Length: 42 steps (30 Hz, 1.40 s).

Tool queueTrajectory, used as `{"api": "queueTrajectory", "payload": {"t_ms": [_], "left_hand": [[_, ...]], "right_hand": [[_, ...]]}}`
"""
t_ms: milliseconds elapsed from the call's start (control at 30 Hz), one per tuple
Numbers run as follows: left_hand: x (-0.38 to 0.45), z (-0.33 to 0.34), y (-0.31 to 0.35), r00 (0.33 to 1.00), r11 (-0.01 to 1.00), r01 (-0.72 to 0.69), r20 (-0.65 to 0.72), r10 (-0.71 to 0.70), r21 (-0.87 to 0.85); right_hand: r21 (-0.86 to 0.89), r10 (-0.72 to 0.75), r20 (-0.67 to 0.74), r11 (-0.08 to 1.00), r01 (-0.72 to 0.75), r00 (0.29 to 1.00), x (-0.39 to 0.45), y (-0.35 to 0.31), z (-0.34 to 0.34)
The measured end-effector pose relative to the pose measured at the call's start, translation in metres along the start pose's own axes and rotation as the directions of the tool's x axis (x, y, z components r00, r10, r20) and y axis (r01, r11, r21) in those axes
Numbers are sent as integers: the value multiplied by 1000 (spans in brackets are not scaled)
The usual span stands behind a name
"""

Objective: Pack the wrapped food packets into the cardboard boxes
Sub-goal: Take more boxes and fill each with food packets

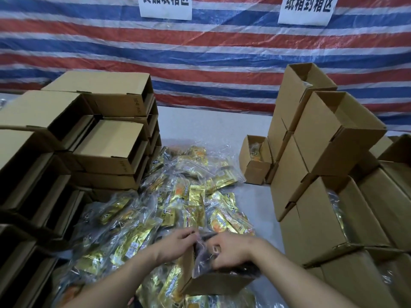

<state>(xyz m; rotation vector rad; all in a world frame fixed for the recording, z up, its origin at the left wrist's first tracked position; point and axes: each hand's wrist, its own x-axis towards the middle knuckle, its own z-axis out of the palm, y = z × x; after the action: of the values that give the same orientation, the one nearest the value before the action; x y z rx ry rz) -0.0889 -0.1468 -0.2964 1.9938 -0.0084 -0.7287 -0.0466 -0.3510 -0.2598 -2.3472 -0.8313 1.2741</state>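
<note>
Hands, left (pixel 175 243) and right (pixel 229 250), meet fingertip to fingertip, both pinching a clear packet (pixel 205 256) over an open box (pixel 213 283).

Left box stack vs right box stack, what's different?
Left stack: flat shallow boxes lying level, openings facing the centre, insides dark; whether they hold anything cannot be told. Right stack: taller boxes, tilted, flaps open; shiny packets show inside at least one. Both are plain brown cardboard, flanking the packet pile on the table.
</note>
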Motion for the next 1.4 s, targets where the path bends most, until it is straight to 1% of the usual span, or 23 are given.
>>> {"api": "queueTrajectory", "payload": {"t_ms": [100, 167, 233, 333, 400, 467, 533, 567, 600, 667, 700, 767, 867, 933, 1000, 1033, 1067, 1100, 1133, 1200, 1267, 1333, 1400], "left_hand": [[2, 5, 2, 1000, 1000, -20, -21, 21, 22], [4, 9, 1, 999, 997, -15, -44, 18, 71], [6, 11, -4, 998, 997, -10, -60, 15, 76], [5, 8, -9, 996, 999, -6, -88, 10, 40], [1, 4, -9, 996, 1000, -16, -85, 18, 25], [-1, 6, -9, 997, 999, -27, -69, 29, 32], [-4, 9, -9, 998, 998, -20, -65, 24, 57], [-5, 10, -10, 998, 998, -15, -66, 19, 57], [-5, 10, -11, 998, 999, -12, -65, 15, 43], [-5, 11, -12, 998, 999, -19, -57, 21, 38], [-4, 12, -12, 998, 998, -28, -54, 30, 54], [-4, 14, -12, 997, 997, -35, -60, 39, 69], [-4, 17, -11, 995, 999, -17, -97, 21, 41], [-5, 15, -11, 994, 1000, -13, -109, 14, 12], [-8, 13, -10, 995, 1000, -9, -100, 7, -16], [-9, 12, -9, 996, 1000, -6, -92, 4, -19], [-10, 12, -8, 996, 1000, -3, -88, 1, -21], [-10, 12, -8, 996, 1000, -1, -90, -1, -22], [-10, 12, -8, 995, 1000, -1, -95, -2, -27], [-9, 11, -7, 995, 999, 0, -100, -5, -48], [-8, 8, -6, 995, 999, 0, -100, -6, -53], [-7, 5, -6, 996, 998, 14, -88, -19, -65], [-5, 2, -5, 996, 998, 26, -80, -30, -60]], "right_hand": [[-163, 130, 39, 979, -123, 991, 24, 4, 20], [-152, 195, 48, 971, -186, 980, 37, 7, 35], [-55, 205, 49, 978, -202, 978, 44, 9, 44], [195, 142, 24, 970, -144, 990, 39, 9, 45], [248, 120, 20, 961, -121, 993, 28, 11, 39], [232, 115, -27, 967, -105, 993, 16, 18, 30], [239, 162, -81, 961, -138, 984, 7, 24, 27], [248, 197, -60, 953, -176, 979, 6, 24, 26], [214, 230, 11, 950, -227, 973, 6, 21, 28], [95, 295, 146, 946, -310, 944, 14, 18, 39], [44, 336, 161, 937, -347, 928, 19, 17, 46], [46, 395, 151, 913, -405, 906, 24, 16, 55], [83, 360, 139, 924, -374, 922, 17, 17, 52], [158, 273, 49, 948, -277, 961, 4, 20, 46], [246, 200, -187, 957, -151, 962, -10, 25, 37], [260, 177, -340, 962, -88, 924, -18, 28, 31], [237, 147, -486, 971, -31, 861, -24, 35, 25], [175, 107, -583, 985, -4, 805, -30, 40, 17], [84, 67, -621, 996, -18, 781, -35, 46, 10], [-39, 89, -505, 991, -126, 858, -37, 56, 1], [-54, 180, -342, 976, -210, 922, -31, 60, 2], [-43, 179, -269, 979, -197, 946, -19, 62, 13], [-6, 184, -276, 981, -193, 943, -13, 65, 22]]}}
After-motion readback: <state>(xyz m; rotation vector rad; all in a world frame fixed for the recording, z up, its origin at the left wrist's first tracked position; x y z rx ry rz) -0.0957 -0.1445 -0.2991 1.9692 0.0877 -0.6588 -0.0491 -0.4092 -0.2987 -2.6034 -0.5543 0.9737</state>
